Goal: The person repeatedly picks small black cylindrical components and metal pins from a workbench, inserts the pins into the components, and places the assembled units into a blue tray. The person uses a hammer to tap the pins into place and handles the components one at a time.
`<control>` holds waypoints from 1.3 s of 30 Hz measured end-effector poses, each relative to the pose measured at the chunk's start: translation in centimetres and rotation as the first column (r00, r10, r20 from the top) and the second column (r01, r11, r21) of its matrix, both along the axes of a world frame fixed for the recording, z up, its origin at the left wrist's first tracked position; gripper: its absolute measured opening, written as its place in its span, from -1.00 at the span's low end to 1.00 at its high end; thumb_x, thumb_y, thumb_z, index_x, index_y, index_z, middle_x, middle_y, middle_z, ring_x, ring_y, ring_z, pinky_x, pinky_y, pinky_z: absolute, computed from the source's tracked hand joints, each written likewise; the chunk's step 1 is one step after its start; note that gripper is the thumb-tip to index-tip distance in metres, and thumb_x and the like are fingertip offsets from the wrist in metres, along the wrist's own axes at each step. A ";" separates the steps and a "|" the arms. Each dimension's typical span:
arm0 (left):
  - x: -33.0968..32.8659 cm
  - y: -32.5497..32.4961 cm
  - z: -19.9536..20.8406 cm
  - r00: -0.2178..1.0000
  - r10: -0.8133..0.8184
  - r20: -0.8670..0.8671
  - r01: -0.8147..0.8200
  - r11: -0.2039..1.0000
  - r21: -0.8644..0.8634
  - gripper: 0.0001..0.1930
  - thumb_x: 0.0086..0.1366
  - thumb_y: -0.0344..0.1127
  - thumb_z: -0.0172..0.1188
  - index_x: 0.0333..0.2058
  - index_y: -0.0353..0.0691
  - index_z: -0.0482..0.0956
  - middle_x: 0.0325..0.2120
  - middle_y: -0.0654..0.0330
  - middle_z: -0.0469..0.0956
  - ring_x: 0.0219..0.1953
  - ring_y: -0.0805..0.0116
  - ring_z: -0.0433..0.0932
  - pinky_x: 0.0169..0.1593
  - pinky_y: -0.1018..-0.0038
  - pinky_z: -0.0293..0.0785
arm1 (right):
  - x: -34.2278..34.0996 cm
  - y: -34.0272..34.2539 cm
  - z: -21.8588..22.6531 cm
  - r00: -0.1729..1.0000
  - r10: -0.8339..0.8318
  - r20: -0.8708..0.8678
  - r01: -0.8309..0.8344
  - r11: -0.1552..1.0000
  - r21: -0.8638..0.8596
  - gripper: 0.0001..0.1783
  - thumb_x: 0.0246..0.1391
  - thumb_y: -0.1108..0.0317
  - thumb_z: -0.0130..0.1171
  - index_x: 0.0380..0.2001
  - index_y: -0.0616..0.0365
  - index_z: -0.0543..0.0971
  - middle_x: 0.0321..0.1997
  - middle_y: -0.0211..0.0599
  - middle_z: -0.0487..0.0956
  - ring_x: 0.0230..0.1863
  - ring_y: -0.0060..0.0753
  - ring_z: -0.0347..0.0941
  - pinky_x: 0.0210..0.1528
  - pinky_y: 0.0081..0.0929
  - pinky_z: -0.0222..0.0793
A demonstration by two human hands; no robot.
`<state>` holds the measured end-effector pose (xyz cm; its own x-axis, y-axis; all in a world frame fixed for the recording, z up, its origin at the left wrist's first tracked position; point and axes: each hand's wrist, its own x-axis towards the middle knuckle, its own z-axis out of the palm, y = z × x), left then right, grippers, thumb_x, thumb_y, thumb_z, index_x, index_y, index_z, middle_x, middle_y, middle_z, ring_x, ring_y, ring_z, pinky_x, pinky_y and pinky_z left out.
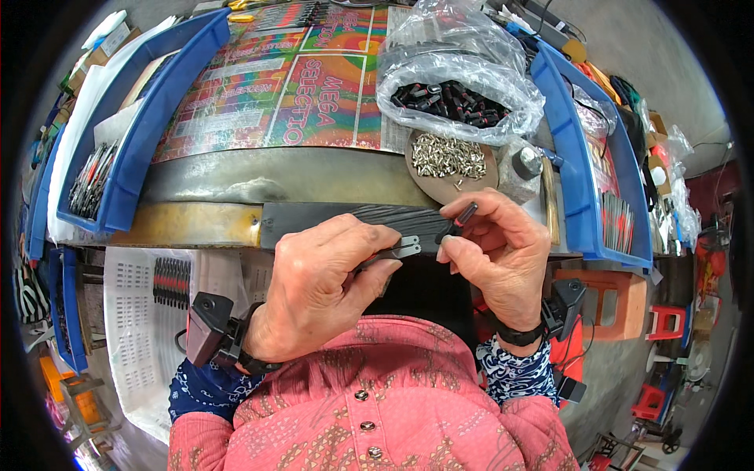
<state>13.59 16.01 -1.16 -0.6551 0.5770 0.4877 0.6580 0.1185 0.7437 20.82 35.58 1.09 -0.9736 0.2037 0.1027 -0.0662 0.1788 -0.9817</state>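
Observation:
Between the thumb and fingers of my left hand is a slim black handle-like part with silver metal plates sticking out at its tip; small holes show in the plates. My right hand pinches a small black piece with a red mark, just right of the metal plates and apart from them. Both hands are above the dark front edge of the bench. Beyond my right hand lies a brown round dish with many small silver pins. Behind it, an open clear plastic bag holds similar black pieces.
Blue bins stand at the left and right, both holding thin black-and-red parts. A colourful printed sheet covers the far bench. Below left, a white basket contains a row of black-and-red handles. An orange stool is at the right.

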 end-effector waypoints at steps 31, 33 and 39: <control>1.2 -0.2 -1.1 0.994 -0.042 -0.103 0.040 0.999 -0.022 -0.75 -0.02 -0.56 0.34 -0.30 -0.31 0.58 -0.48 0.07 0.55 -0.47 0.08 0.57 -0.39 0.32 0.50 | 1.1 -0.8 -2.7 0.986 0.164 0.016 -0.155 0.956 -0.248 -0.81 0.20 0.46 0.19 -0.16 0.36 0.55 -0.46 -0.31 0.59 -0.50 -0.60 0.54 -0.46 -0.65 0.51; 1.3 -0.4 -1.3 0.993 -0.057 -0.100 0.053 0.998 -0.046 -0.73 -0.05 -0.59 0.35 -0.29 -0.33 0.60 -0.45 0.06 0.61 -0.46 0.14 0.61 -0.38 0.38 0.52 | 1.1 -0.3 -2.8 0.974 0.227 0.019 -0.217 0.950 -0.225 -0.83 0.23 0.47 0.17 -0.15 0.33 0.55 -0.42 -0.38 0.59 -0.43 -0.67 0.54 -0.39 -0.69 0.53; 1.7 -0.4 -1.9 0.990 -0.047 -0.134 0.039 0.997 -0.061 -0.72 -0.06 -0.57 0.37 -0.29 -0.33 0.59 -0.44 0.06 0.60 -0.45 0.12 0.61 -0.37 0.37 0.52 | 1.1 0.2 -3.6 0.970 0.243 -0.013 -0.243 0.969 -0.039 -0.82 0.20 0.43 0.22 -0.18 0.32 0.58 -0.43 -0.37 0.61 -0.45 -0.64 0.56 -0.39 -0.68 0.53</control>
